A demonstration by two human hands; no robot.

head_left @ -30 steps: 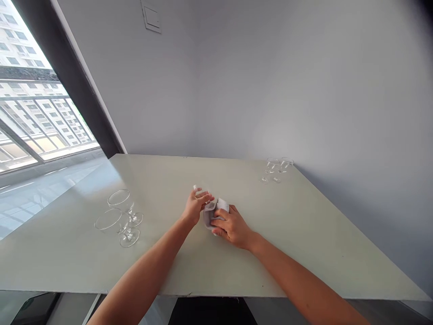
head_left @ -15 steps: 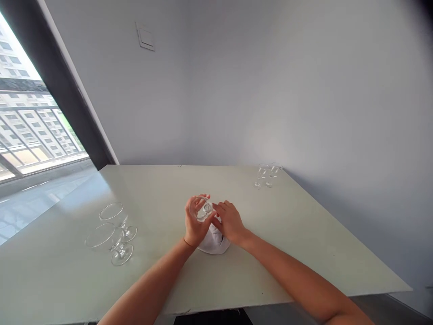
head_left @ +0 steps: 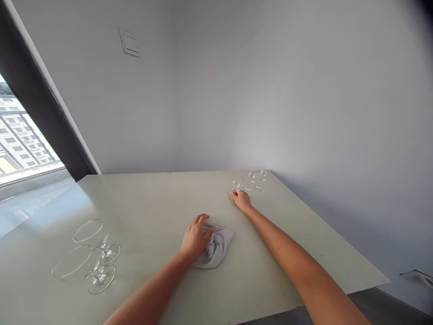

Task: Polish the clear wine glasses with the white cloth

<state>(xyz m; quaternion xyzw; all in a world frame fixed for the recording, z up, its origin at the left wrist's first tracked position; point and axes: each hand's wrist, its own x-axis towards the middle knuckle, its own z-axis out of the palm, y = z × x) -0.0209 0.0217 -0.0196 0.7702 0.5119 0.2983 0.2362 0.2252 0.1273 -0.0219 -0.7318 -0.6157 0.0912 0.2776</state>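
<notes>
My right hand (head_left: 241,199) reaches toward the back right of the table, its fingers closed on the stem of a stemmed glass (head_left: 237,182) that stands upright there. My left hand (head_left: 196,237), fingers apart, rests over the left part of a crumpled light grey cloth (head_left: 216,248) near the middle of the table. The cloth is partly hidden beneath that hand, which does not grip it.
Two more stemmed glasses, one (head_left: 252,176) and another (head_left: 264,174), stand at the table's back right corner. Two larger glasses (head_left: 88,231) (head_left: 72,262) are at the left of the table (head_left: 142,198). Walls rise behind and to the right.
The glass has left my left hand and is now at the back right in my right hand. My left hand has opened and lowered onto the cloth. The view has turned slightly right.
</notes>
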